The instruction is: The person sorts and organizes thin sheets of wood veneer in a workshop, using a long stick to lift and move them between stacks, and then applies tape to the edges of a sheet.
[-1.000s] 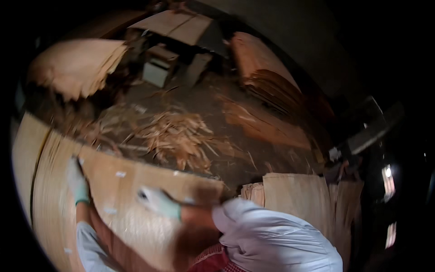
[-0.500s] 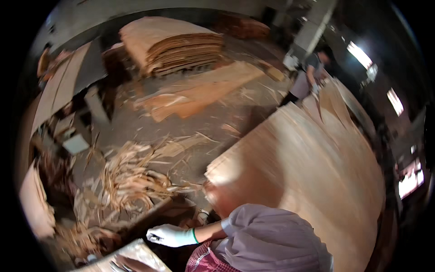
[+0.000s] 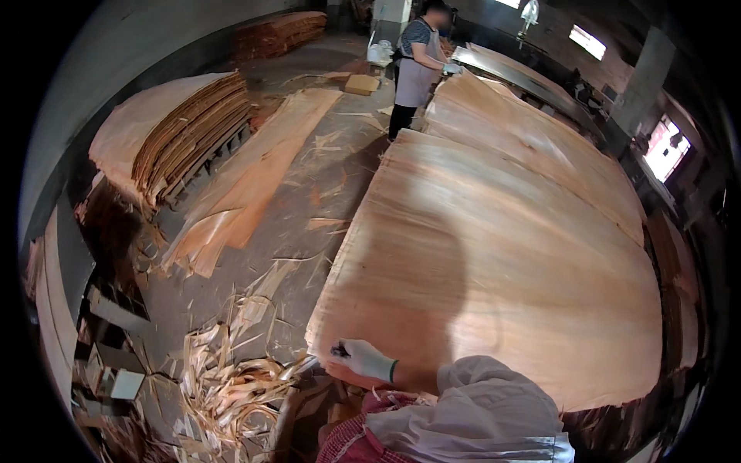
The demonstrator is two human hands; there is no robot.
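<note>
My right hand [image 3: 366, 359], in a white glove with a green cuff, is at the near left corner of a broad stack of wood veneer sheets [image 3: 532, 285]. Its fingers are curled around a small dark object [image 3: 340, 350] whose kind I cannot make out. Whether the glove touches the top sheet is unclear. A pale, loose sleeve [image 3: 478, 409] covers my upper right arm, and pink checked cloth [image 3: 359, 440] shows beside it. My left hand is out of view. A shadow falls across the left part of the sheets.
A person in an apron [image 3: 417, 73] stands at the stack's far end, handling another veneer sheet [image 3: 509, 123]. Curled veneer scraps [image 3: 231, 386] lie on the floor at left. Beyond are a long loose sheet [image 3: 258, 185] and a tall veneer pile [image 3: 174, 135].
My view has swung right toward the veneer stack. My right hand has moved to the stack's near left corner. A gloved hand on a board at the lower edge has left view.
</note>
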